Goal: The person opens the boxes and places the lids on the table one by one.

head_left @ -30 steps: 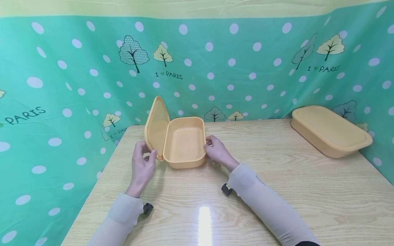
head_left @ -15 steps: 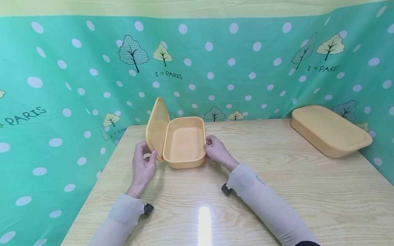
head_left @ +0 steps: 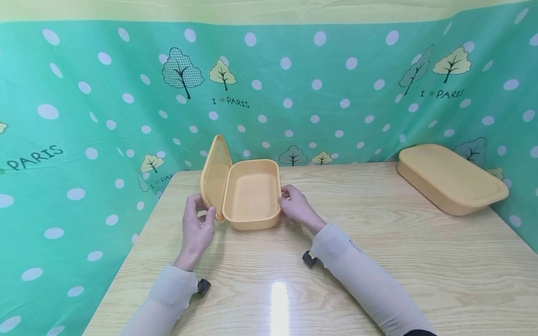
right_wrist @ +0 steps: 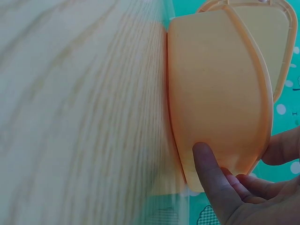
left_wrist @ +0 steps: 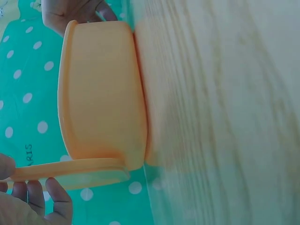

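An orange plastic box (head_left: 254,193) sits on the wooden table, its inside bare. Its lid (head_left: 216,175) stands almost upright along the box's left side. In the head view my left hand (head_left: 198,228) pinches the lid's near edge between thumb and fingers; the left wrist view shows the same lid (left_wrist: 70,171) edge-on with fingers (left_wrist: 60,199) against its face. My right hand (head_left: 299,205) holds the box's right side. One fingertip presses the outer wall (right_wrist: 215,84) in the right wrist view, while another digit lies at the rim.
A second, larger orange box (head_left: 451,179) with its lid on lies at the table's back right. Behind the table (head_left: 357,280) hangs a green dotted curtain (head_left: 336,70), which also runs down both sides.
The lid has tilted slightly to the right, toward the box, and my left hand has shifted a little right with it. My right hand and the box have stayed in place.
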`<state>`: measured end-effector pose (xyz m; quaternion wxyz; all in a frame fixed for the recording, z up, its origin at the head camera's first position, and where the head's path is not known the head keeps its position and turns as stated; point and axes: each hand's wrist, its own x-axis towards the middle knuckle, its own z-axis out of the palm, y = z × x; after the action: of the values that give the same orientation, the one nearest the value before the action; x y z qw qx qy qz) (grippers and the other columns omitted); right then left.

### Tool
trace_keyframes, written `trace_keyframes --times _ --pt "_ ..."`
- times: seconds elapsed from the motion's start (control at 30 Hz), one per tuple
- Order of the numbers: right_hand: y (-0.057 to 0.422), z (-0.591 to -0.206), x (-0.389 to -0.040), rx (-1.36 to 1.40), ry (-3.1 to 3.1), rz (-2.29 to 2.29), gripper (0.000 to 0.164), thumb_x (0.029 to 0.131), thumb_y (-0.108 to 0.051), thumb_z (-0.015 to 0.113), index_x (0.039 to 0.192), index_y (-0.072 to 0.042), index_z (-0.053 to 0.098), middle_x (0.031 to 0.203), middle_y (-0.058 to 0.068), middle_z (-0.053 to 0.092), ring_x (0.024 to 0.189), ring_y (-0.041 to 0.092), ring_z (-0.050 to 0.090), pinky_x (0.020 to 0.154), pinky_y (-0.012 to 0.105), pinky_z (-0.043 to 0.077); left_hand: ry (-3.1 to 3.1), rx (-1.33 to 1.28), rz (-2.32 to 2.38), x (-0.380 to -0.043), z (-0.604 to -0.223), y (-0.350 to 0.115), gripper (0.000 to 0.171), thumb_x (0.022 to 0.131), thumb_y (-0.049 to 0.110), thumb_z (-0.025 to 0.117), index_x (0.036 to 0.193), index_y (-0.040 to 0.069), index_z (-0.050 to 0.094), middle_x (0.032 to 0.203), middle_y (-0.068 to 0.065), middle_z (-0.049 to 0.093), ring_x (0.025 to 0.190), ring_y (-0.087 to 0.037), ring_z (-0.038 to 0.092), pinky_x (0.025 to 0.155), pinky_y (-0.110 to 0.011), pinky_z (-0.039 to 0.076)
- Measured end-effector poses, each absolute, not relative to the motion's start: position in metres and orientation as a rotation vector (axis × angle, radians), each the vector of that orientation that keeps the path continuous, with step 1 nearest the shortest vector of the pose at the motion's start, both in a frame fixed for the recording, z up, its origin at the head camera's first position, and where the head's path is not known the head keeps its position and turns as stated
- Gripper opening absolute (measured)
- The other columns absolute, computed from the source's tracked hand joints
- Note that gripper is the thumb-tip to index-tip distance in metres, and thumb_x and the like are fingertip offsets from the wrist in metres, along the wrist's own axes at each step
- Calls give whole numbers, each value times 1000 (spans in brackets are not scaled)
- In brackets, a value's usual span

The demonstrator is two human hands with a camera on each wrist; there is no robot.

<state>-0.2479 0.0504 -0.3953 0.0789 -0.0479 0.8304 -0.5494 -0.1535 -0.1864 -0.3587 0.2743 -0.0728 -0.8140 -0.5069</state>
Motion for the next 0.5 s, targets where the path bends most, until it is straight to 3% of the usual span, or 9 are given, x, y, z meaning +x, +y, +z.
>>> trace_keyframes --times 0.5 --pt "50 -396 -249 -143 2536 -1587 40 95 -16 48 133 -4 46 111 10 55 95 23 60 77 31 55 -2235 -168 -1382 -151 -359 -184 29 91 -9 53 119 -6 44 106 -22 52 94 -22 54 70 -17 48"
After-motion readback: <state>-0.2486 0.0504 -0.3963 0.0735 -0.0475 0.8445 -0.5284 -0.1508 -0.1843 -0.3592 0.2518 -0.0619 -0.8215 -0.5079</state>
